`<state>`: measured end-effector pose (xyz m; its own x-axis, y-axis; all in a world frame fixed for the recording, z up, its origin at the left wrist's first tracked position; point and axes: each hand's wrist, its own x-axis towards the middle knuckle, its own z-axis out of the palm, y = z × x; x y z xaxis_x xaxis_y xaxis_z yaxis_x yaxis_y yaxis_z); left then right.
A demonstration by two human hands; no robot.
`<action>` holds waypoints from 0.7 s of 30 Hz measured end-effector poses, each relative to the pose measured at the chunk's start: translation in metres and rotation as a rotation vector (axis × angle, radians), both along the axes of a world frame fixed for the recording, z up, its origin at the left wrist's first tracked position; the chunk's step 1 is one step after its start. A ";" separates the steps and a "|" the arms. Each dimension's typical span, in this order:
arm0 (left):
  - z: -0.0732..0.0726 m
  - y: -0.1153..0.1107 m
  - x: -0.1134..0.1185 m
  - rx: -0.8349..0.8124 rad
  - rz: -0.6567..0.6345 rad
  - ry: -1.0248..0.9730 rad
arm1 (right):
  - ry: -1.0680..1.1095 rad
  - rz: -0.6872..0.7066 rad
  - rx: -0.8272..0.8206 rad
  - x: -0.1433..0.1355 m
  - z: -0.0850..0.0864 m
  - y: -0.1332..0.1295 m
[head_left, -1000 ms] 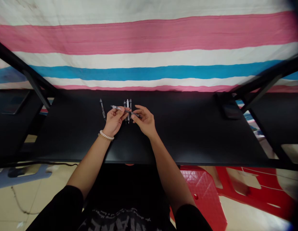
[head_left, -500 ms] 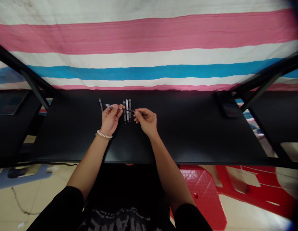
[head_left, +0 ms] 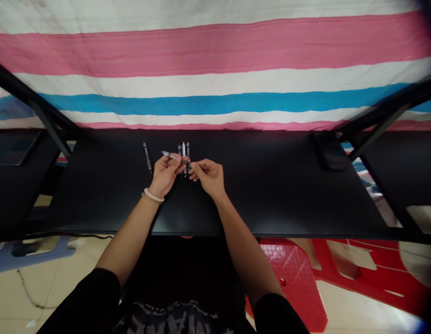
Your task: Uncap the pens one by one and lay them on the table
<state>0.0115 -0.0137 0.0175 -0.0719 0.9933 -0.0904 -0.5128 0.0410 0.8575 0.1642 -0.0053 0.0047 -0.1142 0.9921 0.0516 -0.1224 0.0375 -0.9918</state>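
Observation:
Over the black table, my left hand (head_left: 165,172) is closed around a clear pen barrel (head_left: 168,154), which points up and to the left. My right hand (head_left: 209,176) faces it, thumb and fingers pinching the end of a thin dark pen refill (head_left: 186,163) that runs into the barrel's lower end. The fingers hide most of the refill. Behind the fingers lie several pens side by side, among them a white pen (head_left: 183,147) and a dark grey pen (head_left: 188,149). Left of my left hand rests another dark pen (head_left: 147,158), on its own.
The black table (head_left: 278,195) has metal frame bars (head_left: 50,130) at both ends. A dark phone-like object (head_left: 331,153) lies at the right end. Striped cloth (head_left: 215,104) hangs behind. Below the front edge are a red plastic stool (head_left: 292,278) and a blue-grey stool (head_left: 44,257).
My hands have come closer together, and less of the refill shows between them. My left hand has shifted slightly right with the barrel, uncovering more of the lone pen.

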 end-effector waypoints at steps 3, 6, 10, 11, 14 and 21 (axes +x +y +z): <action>0.001 0.000 -0.001 0.008 0.019 0.000 | 0.005 -0.003 0.016 0.001 0.000 0.001; 0.000 0.002 -0.004 0.016 0.068 -0.026 | 0.006 -0.053 0.095 0.001 -0.001 0.002; -0.002 0.004 -0.007 0.005 0.087 -0.013 | -0.050 -0.007 0.033 0.002 -0.004 0.003; -0.003 0.004 -0.007 0.003 0.091 -0.010 | -0.040 -0.012 0.037 0.002 -0.004 0.003; -0.003 0.004 -0.007 0.003 0.099 -0.014 | 0.004 -0.042 0.066 0.002 -0.005 0.003; 0.000 0.003 -0.006 0.018 0.078 -0.012 | -0.021 -0.013 0.031 0.001 -0.006 0.002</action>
<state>0.0056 -0.0106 0.0174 -0.1481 0.9862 -0.0736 -0.5244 -0.0151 0.8514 0.1656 -0.0029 -0.0011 -0.1024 0.9915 0.0801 -0.1011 0.0698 -0.9924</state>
